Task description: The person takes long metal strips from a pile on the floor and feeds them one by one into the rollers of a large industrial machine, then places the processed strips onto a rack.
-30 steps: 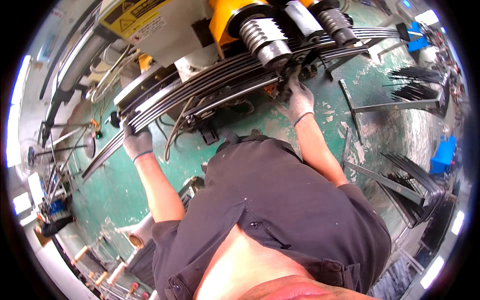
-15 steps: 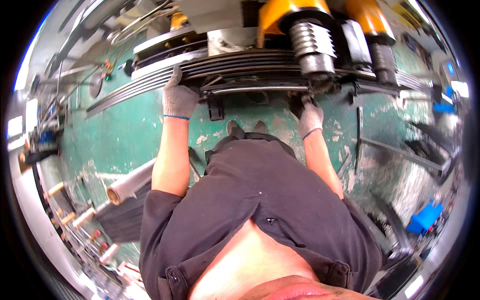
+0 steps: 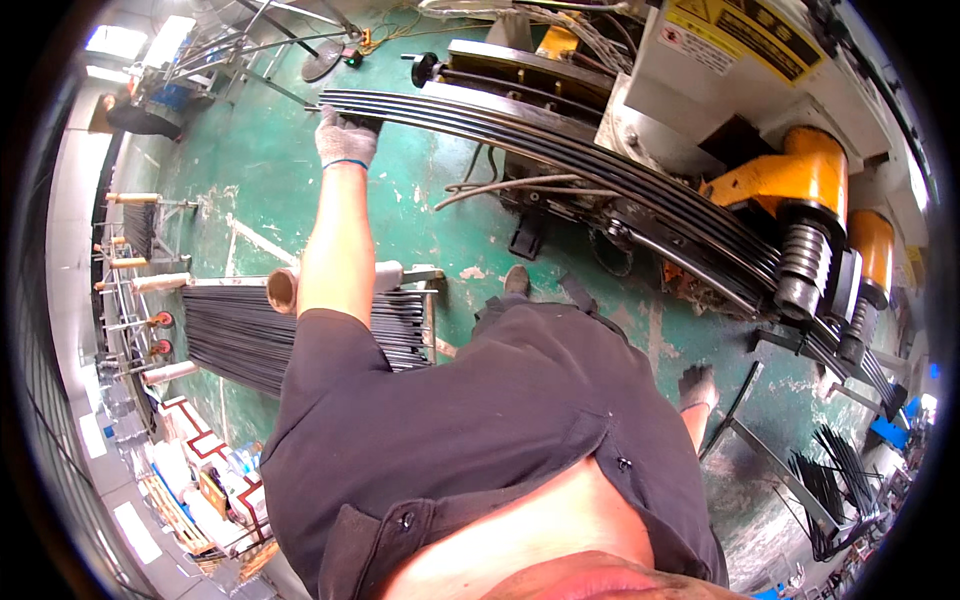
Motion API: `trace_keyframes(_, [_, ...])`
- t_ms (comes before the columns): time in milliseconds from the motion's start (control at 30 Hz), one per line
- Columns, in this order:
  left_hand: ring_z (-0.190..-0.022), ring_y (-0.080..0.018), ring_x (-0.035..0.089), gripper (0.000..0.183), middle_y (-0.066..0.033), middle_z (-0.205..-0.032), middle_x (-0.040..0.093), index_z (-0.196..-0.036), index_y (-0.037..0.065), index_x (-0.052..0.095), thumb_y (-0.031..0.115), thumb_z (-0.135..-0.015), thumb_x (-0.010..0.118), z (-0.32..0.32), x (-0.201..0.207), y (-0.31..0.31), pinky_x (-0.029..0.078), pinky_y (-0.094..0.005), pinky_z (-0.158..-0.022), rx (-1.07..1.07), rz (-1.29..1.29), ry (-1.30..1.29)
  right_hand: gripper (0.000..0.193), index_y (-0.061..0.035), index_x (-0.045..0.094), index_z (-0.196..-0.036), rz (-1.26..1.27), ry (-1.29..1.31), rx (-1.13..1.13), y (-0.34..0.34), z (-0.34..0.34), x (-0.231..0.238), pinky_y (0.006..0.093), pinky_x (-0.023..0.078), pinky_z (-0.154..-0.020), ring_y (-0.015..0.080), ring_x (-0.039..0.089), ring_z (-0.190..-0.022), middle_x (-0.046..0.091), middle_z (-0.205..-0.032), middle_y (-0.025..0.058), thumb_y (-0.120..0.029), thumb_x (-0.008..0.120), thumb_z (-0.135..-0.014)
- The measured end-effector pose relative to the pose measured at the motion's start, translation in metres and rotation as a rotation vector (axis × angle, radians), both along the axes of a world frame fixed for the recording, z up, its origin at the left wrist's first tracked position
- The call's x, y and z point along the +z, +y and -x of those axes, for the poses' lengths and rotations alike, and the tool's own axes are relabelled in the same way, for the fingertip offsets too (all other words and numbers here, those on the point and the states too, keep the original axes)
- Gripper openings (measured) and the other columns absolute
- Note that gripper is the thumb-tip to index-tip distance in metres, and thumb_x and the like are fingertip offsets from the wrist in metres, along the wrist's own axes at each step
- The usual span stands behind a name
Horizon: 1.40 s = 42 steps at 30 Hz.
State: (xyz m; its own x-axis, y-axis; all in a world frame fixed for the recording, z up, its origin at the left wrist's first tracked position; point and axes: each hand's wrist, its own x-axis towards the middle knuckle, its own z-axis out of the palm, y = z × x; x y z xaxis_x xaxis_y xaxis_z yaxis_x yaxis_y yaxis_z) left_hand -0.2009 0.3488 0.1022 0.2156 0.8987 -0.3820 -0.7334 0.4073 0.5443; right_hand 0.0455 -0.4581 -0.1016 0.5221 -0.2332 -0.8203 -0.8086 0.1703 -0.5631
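At far left, a wheeled frame with pale rollers [image 3: 161, 283] stands on the green floor [image 3: 250, 150], near a rack carrying a sheaf of dark rods [image 3: 240, 340]; the open end of a brown tube [image 3: 283, 291] shows beside the left forearm. Above these, the left hand [image 3: 347, 142], in a pale glove with dark fingers, is closed around the long dark bars [image 3: 560, 150] close to their left end, thumb upright at the near side and fingers beneath. The bars lie side by side in a slightly bowed bundle, their left end projecting past the left corner of the machine [image 3: 690, 85]. A black knob [image 3: 425, 68] sits at that corner, behind the bars. From there the bundle slants along the machine's front edge, above a looped grey cable [image 3: 500, 188]. The right hand [image 3: 699, 388], gloved likewise, hangs over the floor beside the torso, well apart from the bars, its fingers loosely spread and gripping nothing visible. Farther right, an orange housing [image 3: 820, 165] carries a ridged metal cylinder [image 3: 803, 255] in front of the bars, whose right end emerges past the machine's right edge. At lower right, a metal stand [image 3: 780, 465] adjoins a cluster of black rods [image 3: 838, 480]
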Motion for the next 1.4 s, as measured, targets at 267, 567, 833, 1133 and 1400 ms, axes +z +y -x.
trace_keyframes(267, [-0.123,-0.0455,0.057,0.063,-0.0207,-0.146,0.045,-0.149,0.001,0.036,0.048,-0.109,0.050,0.070,-0.033,0.123,0.054,-0.0637,-0.100,-0.081,-0.190,0.392,0.028,-0.0096,0.067,-0.121,0.152,0.150,-0.084,0.014,0.103,-0.030,0.0433,0.053,-0.089,0.0262,0.068,-0.106,0.071,-0.113,0.0086,-0.025,0.070,-0.098])
trace_keyframes(567, [-0.126,-0.0437,0.058,0.064,-0.0206,-0.146,0.049,-0.154,0.005,0.033,0.050,-0.111,0.042,0.074,-0.031,0.097,0.051,-0.0614,-0.105,-0.236,-0.211,0.232,0.031,-0.0085,0.066,-0.123,0.090,0.173,0.033,0.078,0.124,-0.035,0.0432,0.052,-0.089,0.0249,0.067,-0.105,0.071,-0.113,0.0082,-0.029,0.070,-0.099])
trace_keyframes(833, [-0.122,-0.0413,0.064,0.053,-0.0219,-0.135,0.064,-0.147,0.008,0.048,0.047,-0.112,0.041,0.061,-0.013,0.098,0.053,-0.0630,-0.103,-0.389,-0.282,0.255,0.042,-0.0026,0.060,-0.132,0.089,-0.038,0.082,0.108,0.098,-0.005,0.0488,0.051,-0.095,0.0328,0.066,-0.109,0.069,-0.121,0.0134,-0.034,0.062,-0.104])
trace_keyframes(1133, [-0.136,-0.0437,0.053,0.053,-0.0211,-0.149,0.055,-0.145,0.013,0.053,0.050,-0.112,0.036,0.051,-0.007,0.093,0.043,-0.0688,-0.112,-0.497,-0.233,0.163,0.039,-0.0046,0.060,-0.126,0.128,0.073,-0.053,0.075,0.144,-0.012,0.0444,0.052,-0.086,0.0296,0.066,-0.101,0.067,-0.113,0.0137,-0.036,0.061,-0.103])
trace_keyframes(1400, [-0.141,-0.0363,0.048,0.058,-0.0126,-0.153,0.055,-0.152,0.015,0.051,0.052,-0.110,0.035,0.104,-0.051,0.144,0.026,-0.0593,-0.125,-0.872,-0.241,-0.068,0.042,-0.0018,0.057,-0.132,-0.032,0.115,-0.018,0.075,0.113,-0.007,0.0449,0.055,-0.079,0.0304,0.070,-0.098,0.071,-0.118,0.0152,-0.034,0.058,-0.105])
